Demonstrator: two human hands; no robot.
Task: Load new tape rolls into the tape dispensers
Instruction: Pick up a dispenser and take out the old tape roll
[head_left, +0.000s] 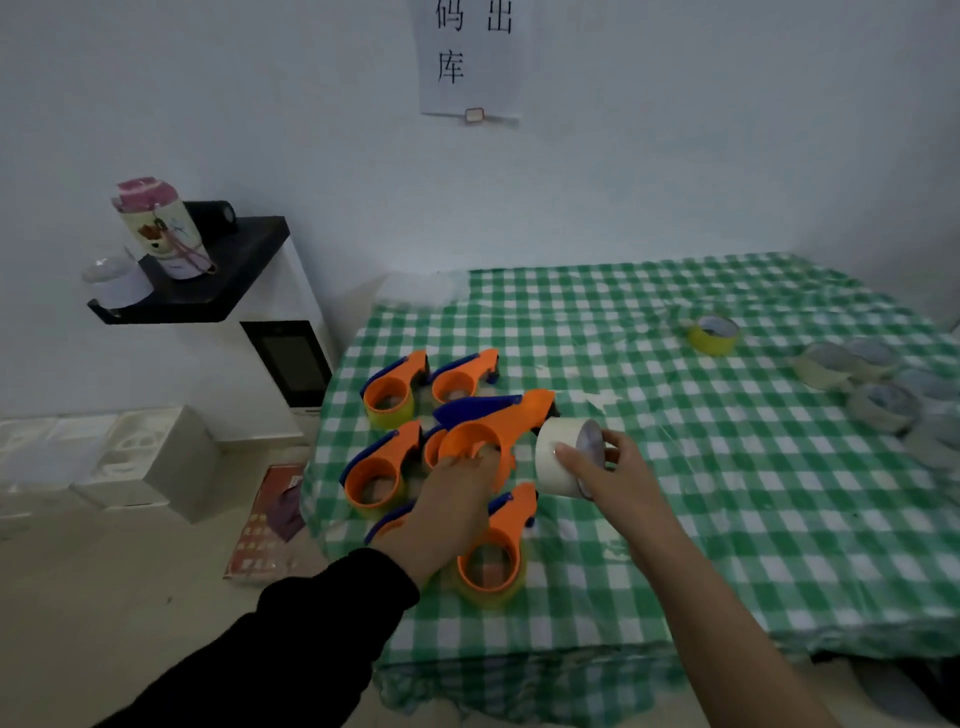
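A table (727, 519) covered with a green-and-white checked cloth carries everything. Near its left edge lies a cluster of orange plastic tape dispensers with blue blades (389, 395), several already holding yellowish rolls; one more loaded dispenser (493, 561) lies closer to the front edge. Toward the far side, well apart from them, a single yellow tape roll (714, 335) lies flat. At the right edge sits a group of pale, cream-coloured tape rolls (878, 405), touching one another.
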